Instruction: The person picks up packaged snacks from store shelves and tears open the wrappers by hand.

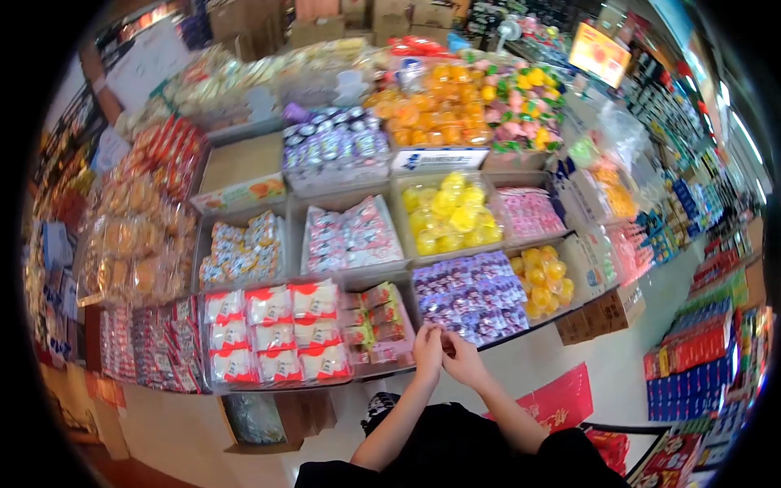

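Observation:
My left hand [427,350] and my right hand [462,359] are together at the front edge of the display, fingertips pinched and nearly touching. Whatever they hold, if anything, is too small to make out. Just beyond them lie rows of purple printed packets [470,294] in a bin. Left of my hands, a narrow bin holds green and red packets [381,321]. On the right are round orange-yellow cups [538,281] in a box.
White-and-red packets [277,332] fill the front left. Behind stand bins of pink-and-white packets [350,236], yellow cups [451,213] and orange cups [439,106]. A cardboard box [600,315] and a red sheet [557,400] are below at right; an opened carton [281,419] sits below left.

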`<action>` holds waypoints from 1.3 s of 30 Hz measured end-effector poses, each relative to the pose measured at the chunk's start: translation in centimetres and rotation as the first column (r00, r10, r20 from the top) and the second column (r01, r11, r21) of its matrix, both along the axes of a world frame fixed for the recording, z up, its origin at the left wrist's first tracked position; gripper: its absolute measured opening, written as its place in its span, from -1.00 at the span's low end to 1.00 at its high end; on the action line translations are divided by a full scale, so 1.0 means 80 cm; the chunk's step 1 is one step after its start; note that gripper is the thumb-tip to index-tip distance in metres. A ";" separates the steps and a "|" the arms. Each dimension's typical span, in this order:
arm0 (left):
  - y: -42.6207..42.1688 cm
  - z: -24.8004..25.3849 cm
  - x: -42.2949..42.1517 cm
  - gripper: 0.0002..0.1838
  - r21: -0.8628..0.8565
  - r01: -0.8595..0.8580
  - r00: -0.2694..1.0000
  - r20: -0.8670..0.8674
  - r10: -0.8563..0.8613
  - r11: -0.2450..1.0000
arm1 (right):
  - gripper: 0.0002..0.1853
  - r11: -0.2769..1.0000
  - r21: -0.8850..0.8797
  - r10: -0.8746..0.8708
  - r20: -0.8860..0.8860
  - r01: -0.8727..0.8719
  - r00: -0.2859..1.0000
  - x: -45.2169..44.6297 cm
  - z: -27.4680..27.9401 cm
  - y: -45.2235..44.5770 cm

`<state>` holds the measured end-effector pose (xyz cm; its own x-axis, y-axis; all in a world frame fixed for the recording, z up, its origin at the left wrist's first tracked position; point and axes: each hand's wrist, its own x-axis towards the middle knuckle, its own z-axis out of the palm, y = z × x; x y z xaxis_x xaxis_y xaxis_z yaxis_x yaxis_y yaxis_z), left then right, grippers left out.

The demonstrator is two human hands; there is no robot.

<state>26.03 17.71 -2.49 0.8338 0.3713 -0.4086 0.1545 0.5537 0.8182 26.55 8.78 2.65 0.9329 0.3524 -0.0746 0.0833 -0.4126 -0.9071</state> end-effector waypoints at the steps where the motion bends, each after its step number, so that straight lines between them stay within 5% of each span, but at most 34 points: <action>1: -0.019 0.014 0.005 -0.84 0.046 0.066 0.996 0.050 -0.068 0.997 | -0.68 1.000 0.008 -0.028 0.012 0.028 1.000 -0.003 0.015 -0.024; 3: -0.062 0.060 -0.008 -0.84 0.314 0.159 0.977 0.086 -0.194 0.936 | -0.69 0.993 -0.004 -0.118 0.058 0.119 0.991 -0.028 0.042 -0.075; 6: -0.145 0.062 -0.020 -0.84 0.490 0.338 0.897 0.090 -0.433 0.804 | -0.66 0.964 -0.078 -0.250 0.043 0.253 0.967 -0.057 0.069 -0.163; 12: -0.315 0.081 -0.065 -0.84 0.533 0.588 0.666 0.107 -0.738 0.609 | -0.68 0.849 0.020 -0.527 -0.005 0.527 0.850 -0.137 0.036 -0.334; 18: -0.457 0.070 -0.123 -0.78 0.553 0.804 0.263 0.003 -0.965 0.221 | -0.70 0.604 0.077 -0.796 0.000 0.794 0.605 -0.239 -0.003 -0.459; 23: -0.531 0.049 -0.165 -0.68 0.629 0.771 -0.037 -0.113 -0.993 -0.101 | -0.73 0.340 0.359 -0.878 -0.209 0.869 0.430 -0.299 -0.052 -0.511; 27: -0.566 0.000 -0.159 -0.67 0.516 0.798 -0.223 -0.226 -0.948 -0.311 | -0.75 0.232 0.300 -0.923 -0.231 0.925 0.307 -0.312 -0.080 -0.528; 30: -0.604 -0.056 -0.127 -0.69 0.466 0.807 -0.318 -0.173 -0.932 -0.362 | -0.71 0.199 0.235 -0.949 -0.195 0.951 0.247 -0.295 -0.154 -0.558; 33: -0.663 -0.068 -0.113 -0.69 0.551 0.742 -0.345 -0.176 -0.922 -0.383 | -0.68 0.183 0.103 -0.955 -0.218 0.978 0.202 -0.291 -0.082 -0.607; 36: -0.720 -0.040 -0.104 -0.69 0.376 0.822 -0.433 -0.078 -0.898 -0.429 | -0.66 0.121 -0.054 -0.986 -0.121 0.991 0.113 -0.285 -0.027 -0.644; 39: -0.778 -0.007 -0.110 -0.83 0.477 0.800 -0.446 0.064 -0.893 -0.365 | -0.65 0.064 -0.096 -0.994 -0.091 0.993 0.055 -0.282 -0.005 -0.683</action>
